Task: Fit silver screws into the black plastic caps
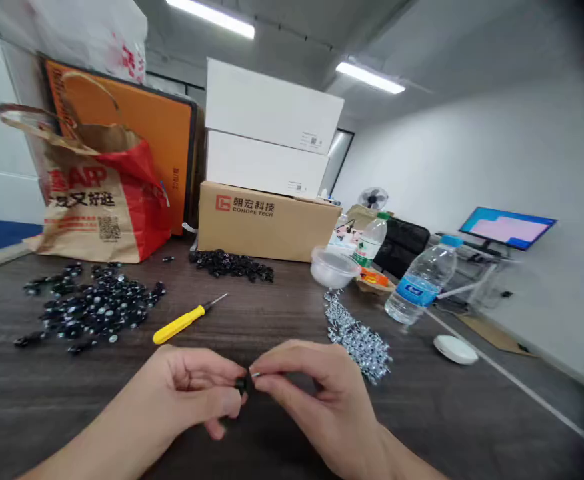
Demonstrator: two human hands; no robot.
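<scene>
My left hand (197,393) is closed in a pinch on a small black part (242,384) just above the dark wooden table (447,413). My right hand (317,393) is pinched on a small silver screw (255,375) whose tip meets the black part. A yellow-handled screwdriver (185,321) lies just beyond my left hand. A heap of silver screws (359,337) lies to the right of my right hand. Several black parts are spread in a pile (95,303) at the left, and another pile (232,264) lies in front of the cardboard box.
A paper bag (97,200) stands at the back left, with an orange board behind it. A cardboard box (267,223) carries two white boxes. A clear plastic cup (333,267), two water bottles (422,280) and a white disc (455,349) are at the right. A monitor (507,228) glows far right.
</scene>
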